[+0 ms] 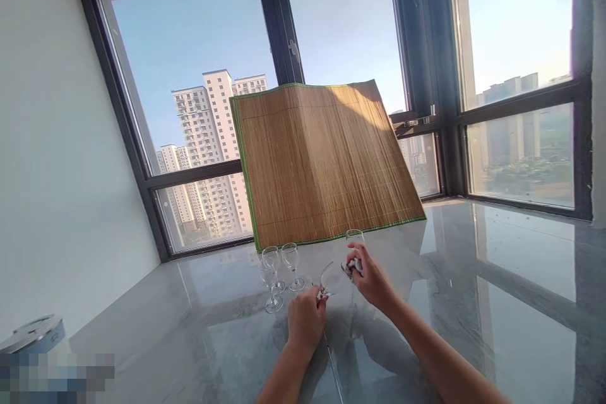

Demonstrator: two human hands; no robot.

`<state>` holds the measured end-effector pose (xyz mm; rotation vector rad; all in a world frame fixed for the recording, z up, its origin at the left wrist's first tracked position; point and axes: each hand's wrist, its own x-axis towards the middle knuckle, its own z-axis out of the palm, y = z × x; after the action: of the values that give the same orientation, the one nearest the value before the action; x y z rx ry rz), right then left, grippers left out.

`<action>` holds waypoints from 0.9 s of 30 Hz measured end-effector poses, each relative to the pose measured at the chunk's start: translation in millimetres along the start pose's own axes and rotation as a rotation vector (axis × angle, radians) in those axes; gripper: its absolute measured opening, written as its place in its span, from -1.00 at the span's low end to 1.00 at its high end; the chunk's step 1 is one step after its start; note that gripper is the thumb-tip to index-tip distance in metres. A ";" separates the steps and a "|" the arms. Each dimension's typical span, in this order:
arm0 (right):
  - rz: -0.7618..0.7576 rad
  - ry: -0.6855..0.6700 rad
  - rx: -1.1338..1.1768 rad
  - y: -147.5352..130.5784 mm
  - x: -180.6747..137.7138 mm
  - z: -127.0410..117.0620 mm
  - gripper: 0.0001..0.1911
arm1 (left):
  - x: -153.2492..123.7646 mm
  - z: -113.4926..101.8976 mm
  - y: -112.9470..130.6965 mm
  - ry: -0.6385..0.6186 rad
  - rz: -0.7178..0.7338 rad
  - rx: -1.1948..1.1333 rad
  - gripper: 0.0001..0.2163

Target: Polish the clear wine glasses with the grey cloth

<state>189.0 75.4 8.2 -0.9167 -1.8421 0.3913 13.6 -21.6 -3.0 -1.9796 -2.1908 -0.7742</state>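
My left hand [305, 315] is closed around the stem of a small wine glass, low over the glossy grey surface. The clear bowl of that wine glass [327, 278] tips toward the right. Beside it, my right hand [369, 278] is closed with bent fingers on another wine glass [355, 237], whose rim shows above the fingers; the fingers cover much of it. Left of my hands stand several more clear stemmed glasses, among them a wine glass [290, 257] at the right and a nearer wine glass [269, 278].
A bamboo mat [326, 164] with green edging leans upright against the dark window frame [272, 19] behind the glasses. The grey tiled surface [227, 353] carries strong reflections. At the lower left is a round container with a metallic lid [40, 331], next to a white wall [52, 139].
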 end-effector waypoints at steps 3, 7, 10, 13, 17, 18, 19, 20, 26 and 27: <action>-0.015 -0.113 0.030 -0.7 -0.6 -2.8 -0.53 | 0.1 -0.4 -1.5 -0.020 0.029 0.024 -0.85; 0.040 -0.163 0.294 -7.0 0.6 -7.3 -0.66 | 0.0 -2.0 -3.1 -0.024 0.069 0.038 -0.87; 0.156 -0.224 0.514 -10.6 2.8 -9.8 -0.70 | 0.5 -2.9 -3.9 -0.012 0.098 0.048 -0.88; 0.243 -0.221 0.622 -7.2 5.6 -7.8 -0.65 | 0.8 -3.5 -4.1 -0.003 0.106 0.054 -0.87; 0.316 -0.157 0.585 5.2 6.9 -0.4 -0.45 | -0.2 -5.1 -2.9 0.030 0.132 0.086 -0.87; 0.347 -0.185 0.559 7.9 6.4 1.4 -0.41 | -0.5 -5.6 -2.4 0.041 0.144 0.097 -0.86; 0.377 -0.226 0.530 10.2 5.6 3.0 -0.40 | -0.9 -6.1 -2.1 0.051 0.153 0.106 -0.86; 0.404 -0.271 0.503 11.7 4.7 4.2 -0.42 | -1.3 -6.5 -1.9 0.061 0.159 0.113 -0.86; 0.525 -0.369 0.406 6.5 -1.4 0.9 -0.49 | -2.4 -5.3 -2.8 0.081 0.171 0.118 -0.85; 0.561 -0.379 0.398 4.2 -2.4 -1.1 -0.49 | -2.4 -4.9 -3.0 0.083 0.172 0.120 -0.85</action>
<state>192.2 76.3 4.5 -1.1174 -1.7124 1.3044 9.8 -25.9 -0.6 -2.0058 -1.9428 -0.6717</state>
